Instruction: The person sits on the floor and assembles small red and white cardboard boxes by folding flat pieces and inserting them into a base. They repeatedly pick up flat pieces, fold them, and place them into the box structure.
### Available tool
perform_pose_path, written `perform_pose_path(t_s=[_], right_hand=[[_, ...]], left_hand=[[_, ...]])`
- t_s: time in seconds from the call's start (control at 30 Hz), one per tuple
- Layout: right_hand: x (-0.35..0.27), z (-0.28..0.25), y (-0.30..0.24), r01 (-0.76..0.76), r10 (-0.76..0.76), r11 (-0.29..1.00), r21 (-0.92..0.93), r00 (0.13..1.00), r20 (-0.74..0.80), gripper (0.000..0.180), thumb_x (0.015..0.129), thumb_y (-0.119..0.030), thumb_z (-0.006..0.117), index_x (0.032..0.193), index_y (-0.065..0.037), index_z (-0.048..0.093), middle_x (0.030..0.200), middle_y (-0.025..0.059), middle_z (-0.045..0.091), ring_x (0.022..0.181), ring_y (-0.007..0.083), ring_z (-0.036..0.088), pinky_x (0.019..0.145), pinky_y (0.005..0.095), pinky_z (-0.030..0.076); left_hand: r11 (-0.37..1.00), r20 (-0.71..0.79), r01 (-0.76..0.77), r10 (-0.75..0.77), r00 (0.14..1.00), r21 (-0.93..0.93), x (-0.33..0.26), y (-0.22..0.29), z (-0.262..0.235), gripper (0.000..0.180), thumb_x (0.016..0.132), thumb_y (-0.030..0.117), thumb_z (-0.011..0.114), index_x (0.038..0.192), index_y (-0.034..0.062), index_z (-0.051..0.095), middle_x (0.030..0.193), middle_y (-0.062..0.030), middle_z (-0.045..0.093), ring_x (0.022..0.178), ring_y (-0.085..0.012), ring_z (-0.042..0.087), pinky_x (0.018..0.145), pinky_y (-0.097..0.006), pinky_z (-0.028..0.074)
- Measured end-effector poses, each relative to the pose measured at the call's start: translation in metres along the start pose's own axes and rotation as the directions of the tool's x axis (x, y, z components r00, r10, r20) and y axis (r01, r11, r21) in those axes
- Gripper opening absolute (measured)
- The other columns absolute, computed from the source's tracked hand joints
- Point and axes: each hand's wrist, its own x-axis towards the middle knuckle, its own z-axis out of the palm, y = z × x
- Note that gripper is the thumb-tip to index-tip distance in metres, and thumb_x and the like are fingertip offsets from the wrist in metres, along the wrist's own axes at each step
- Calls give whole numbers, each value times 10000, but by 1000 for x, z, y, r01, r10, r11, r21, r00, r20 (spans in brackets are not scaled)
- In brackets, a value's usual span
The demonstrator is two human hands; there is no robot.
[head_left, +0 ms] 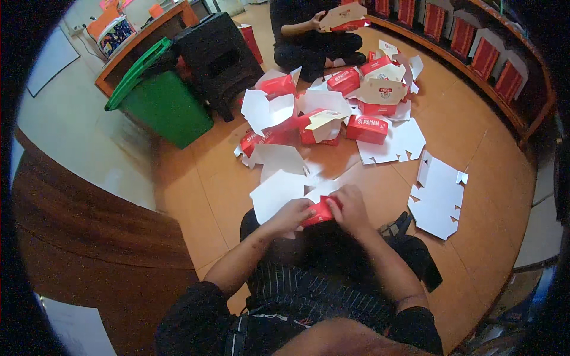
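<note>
Over my lap I hold a partly folded cardboard box, red outside and white inside. Its large white flaps stick out on the far side, beyond my fingers. My left hand is closed on the left end of the red panel. At the panel's right end my right hand grips the edge, its thumb pressed against the red side. On the floor just beyond are several folded red boxes, some with white or tan flaps standing up. Flat white box blanks lie to my right.
Across from me a person in dark clothes sits on the floor, a tan-and-red box in their hands. A green bin and a black plastic stool stand at the far left. A wooden shelf with red boxes runs along the far right.
</note>
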Motion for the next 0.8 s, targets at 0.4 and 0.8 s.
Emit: perform_pose_path(t_s=[0.4,0.8], right_hand=[[-3,-13,1,-15,-29,988,154,959,282,138,839,-192,694,878,-61,680,926,137,614,929,346,539,873,441,434],[-8,-13,-11,-79,-15,980,184,888,459,257,834,-275,718,946,-51,662,1060,192,606,1041,379,541,943,470,422]], left_hand=[[947,-50,-126,147,988,294,-8,13,8,241,999,244,539,1016,32,651,754,-112,628,643,-174,605,561,-343,491],[940,7,-189,195,981,283,-6,-13,11,220,983,207,560,1016,18,668,842,-158,672,805,-232,639,770,-372,492]])
